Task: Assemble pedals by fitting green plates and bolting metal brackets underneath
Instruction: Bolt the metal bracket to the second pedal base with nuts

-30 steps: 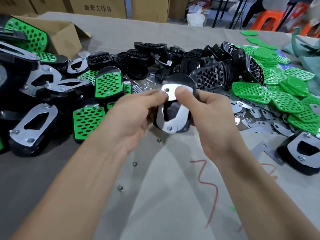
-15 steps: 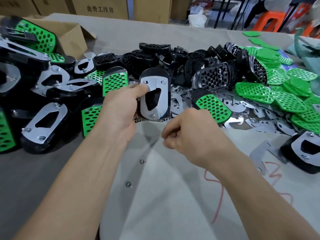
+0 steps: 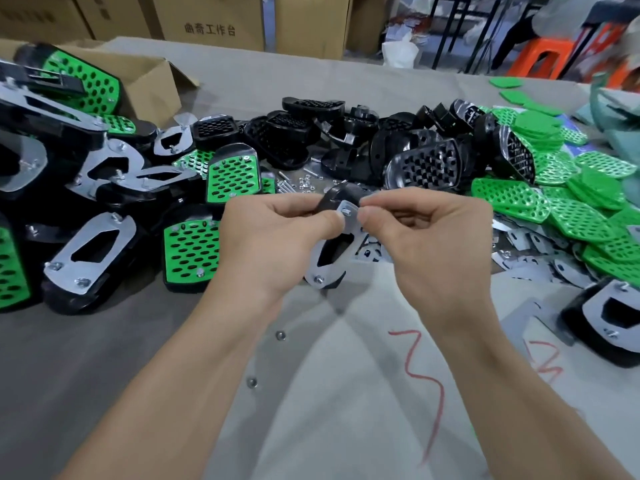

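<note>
Nearest on the grey tabletop [image 3: 329, 427] lie two loose nuts [image 3: 280, 335] and a red scribble [image 3: 426, 386]. Above them both hands meet on one pedal [image 3: 341, 197], held clear of the surface with its metal bracket [image 3: 349, 223] facing the person. The left hand [image 3: 273, 244] pinches the upper left edge between thumb and forefinger. The right hand [image 3: 429, 244] pinches the bracket's upper right corner, its fingertips just beside a protruding bolt end [image 3: 345, 212]; whether a nut sits between them cannot be told. The pedal's long axis runs nearly upright, its top leaning slightly right and away, its lower end with a second bolt [image 3: 318, 280] hanging towards the person. The upper bolt lies between the two sets of fingertips, nearer the right, so threading it probably falls to that hand while the left steadies. Left of the hands, finished pedals [image 3: 192, 247] lie heaped, some with the green plate up, some with the bracket up. To the right are loose brackets [image 3: 530, 268] and, beyond them, stacked green plates [image 3: 512, 199]. Just behind the hands bolts and nuts [image 3: 298, 183] are scattered, then bare black pedal bodies [image 3: 426, 168]. Far left, an open cardboard box [image 3: 149, 84] has assembled pedals piled at its mouth; what lies inside it is hidden.
</note>
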`<move>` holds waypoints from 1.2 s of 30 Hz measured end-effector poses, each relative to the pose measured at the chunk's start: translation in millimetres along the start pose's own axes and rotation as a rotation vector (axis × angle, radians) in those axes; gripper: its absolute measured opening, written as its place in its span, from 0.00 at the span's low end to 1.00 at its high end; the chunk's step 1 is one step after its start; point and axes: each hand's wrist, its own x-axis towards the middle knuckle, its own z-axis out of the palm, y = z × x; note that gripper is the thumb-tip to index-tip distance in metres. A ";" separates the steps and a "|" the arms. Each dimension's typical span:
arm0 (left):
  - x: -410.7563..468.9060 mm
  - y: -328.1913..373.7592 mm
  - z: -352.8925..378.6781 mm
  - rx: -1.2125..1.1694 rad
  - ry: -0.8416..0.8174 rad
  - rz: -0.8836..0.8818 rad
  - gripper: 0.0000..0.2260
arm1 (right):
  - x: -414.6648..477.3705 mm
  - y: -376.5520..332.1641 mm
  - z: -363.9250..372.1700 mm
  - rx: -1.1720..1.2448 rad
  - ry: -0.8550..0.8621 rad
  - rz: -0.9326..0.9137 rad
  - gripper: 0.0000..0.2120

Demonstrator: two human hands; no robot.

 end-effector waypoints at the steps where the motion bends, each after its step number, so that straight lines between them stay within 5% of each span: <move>1: -0.8 -0.2 1.7 -0.001 0.008 0.004 0.11 | -0.4 0.8 0.8 0.005 -0.011 -0.005 0.11; 17: -4.0 0.8 6.3 -0.054 0.016 0.011 0.09 | -6.2 6.6 13.2 -0.334 0.092 -0.161 0.06; 26: -2.8 -0.2 7.2 -0.004 0.059 0.013 0.11 | 0.6 9.7 0.0 -0.344 0.049 -0.121 0.23; 31: -2.9 1.7 5.7 -0.017 0.036 0.016 0.12 | 0.2 4.2 -1.4 -0.284 -0.030 -0.171 0.07; 36: -1.3 1.2 5.5 -0.008 0.069 0.006 0.14 | 1.2 6.5 -5.9 -0.324 -0.145 -0.092 0.11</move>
